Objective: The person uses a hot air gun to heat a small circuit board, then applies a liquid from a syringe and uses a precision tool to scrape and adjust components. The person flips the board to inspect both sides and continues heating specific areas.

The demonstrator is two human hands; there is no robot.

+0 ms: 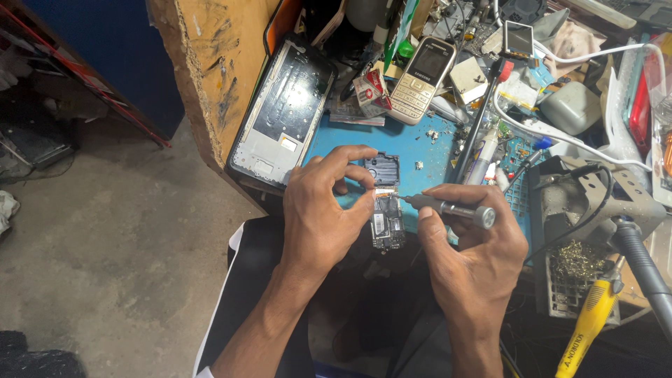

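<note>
- The left hand (318, 210) sat in the middle of the frame. Its thumb and fingers pinched the sides of a small phone board (387, 220), holding it over the blue mat (434, 150) at the near edge of the bench (210, 63).
- The right hand (469, 245) was closed around a thin grey screwdriver (448, 208). The tip pointed left and touched the top of the phone board.
- The phone board looked light, thin and stiff. It probably would break or scratch easily, so the bare edges seemed the safest place to hold it, not the little parts on its face.
- The screwdriver looked hard and smooth. It might slip, so a grip low on the handle seemed best.
- A small dark cover piece (381, 168) lay on the mat just above the board.
- A large phone frame (283, 112) leaned in the upper left of the mat.
- A pale button phone (422, 80) lay near the top middle.
- A yellow tool handle (591, 318) showed in the lower right.
</note>
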